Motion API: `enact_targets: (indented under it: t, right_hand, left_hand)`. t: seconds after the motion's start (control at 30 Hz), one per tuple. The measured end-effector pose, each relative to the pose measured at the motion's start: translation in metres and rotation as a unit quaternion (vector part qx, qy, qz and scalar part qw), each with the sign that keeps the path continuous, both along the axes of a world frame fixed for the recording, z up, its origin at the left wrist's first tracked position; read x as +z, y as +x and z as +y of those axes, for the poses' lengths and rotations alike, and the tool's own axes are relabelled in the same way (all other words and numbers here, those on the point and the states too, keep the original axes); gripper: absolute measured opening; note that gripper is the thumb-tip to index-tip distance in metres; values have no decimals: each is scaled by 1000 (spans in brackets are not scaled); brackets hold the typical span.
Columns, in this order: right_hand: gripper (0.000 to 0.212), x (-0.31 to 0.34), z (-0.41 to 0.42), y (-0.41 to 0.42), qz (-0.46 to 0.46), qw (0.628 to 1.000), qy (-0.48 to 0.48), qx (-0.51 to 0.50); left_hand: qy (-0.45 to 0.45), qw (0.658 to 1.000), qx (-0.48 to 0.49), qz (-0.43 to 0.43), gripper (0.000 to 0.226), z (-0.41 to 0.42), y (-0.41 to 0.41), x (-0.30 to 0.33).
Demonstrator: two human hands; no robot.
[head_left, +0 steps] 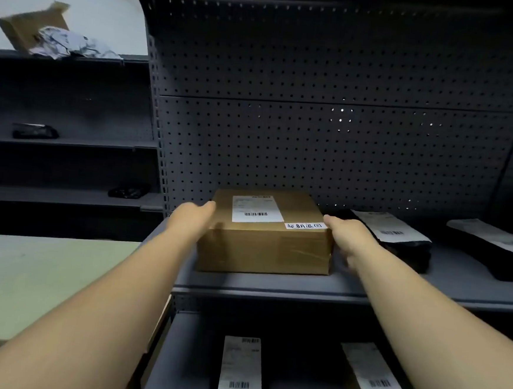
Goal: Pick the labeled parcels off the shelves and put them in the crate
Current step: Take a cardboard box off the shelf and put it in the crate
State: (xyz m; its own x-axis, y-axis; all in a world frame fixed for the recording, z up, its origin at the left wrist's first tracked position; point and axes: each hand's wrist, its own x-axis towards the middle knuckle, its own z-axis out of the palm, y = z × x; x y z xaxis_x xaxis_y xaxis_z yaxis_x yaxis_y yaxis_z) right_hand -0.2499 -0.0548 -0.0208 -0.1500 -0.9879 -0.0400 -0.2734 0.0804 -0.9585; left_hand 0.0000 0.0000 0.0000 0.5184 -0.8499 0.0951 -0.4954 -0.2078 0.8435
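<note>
A brown cardboard parcel (264,250) with a white barcode label and a small handwritten sticker sits on the middle grey shelf (272,284). My left hand (193,217) lies against its left side and my right hand (342,235) against its right side, fingers reaching along the box's flanks. The box rests on the shelf. Two black bagged parcels with white labels (396,236) (496,247) lie to its right. On the lower shelf lie a black labeled parcel (239,374) and a brown one (375,384). No crate is in view.
A pale green board surface (42,282) lies at lower left beside the shelving. A perforated back panel (330,138) stands behind the shelf. The left shelf unit holds small dark packets (34,131) (128,191), plus an open carton with crumpled wrapping (46,36) on top.
</note>
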Motion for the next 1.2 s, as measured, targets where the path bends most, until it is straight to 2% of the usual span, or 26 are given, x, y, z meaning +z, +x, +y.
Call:
enact_targets:
  t: [0.07,0.17,0.23,0.57,0.67,0.9,1.2]
  right_hand:
    - [37,2,-9,1,-55,998,31,13]
    - [32,5,-23,0,-87,991,89,37]
    - [32,6,-30,0,-103,987,111,47]
    - [31,9,-41,-3,-129,979,147,53]
    - [28,9,-35,-5,-162,980,112,44]
    - [24,-1,-9,-11,-193,980,-39,-5]
    - [17,-12,54,-20,-249,960,-124,-43]
  left_hand:
    - [16,999,11,45,38,-9,3,2]
    - [56,992,0,110,33,-22,9,1]
    - [65,988,-2,143,39,-30,11,0]
    - [50,976,19,213,33,-33,12,2]
    - [-6,976,41,214,32,-28,11,-1]
    - [-162,966,63,189,18,6,-1,-4]
    - [-242,949,70,191,11,51,-19,-24]
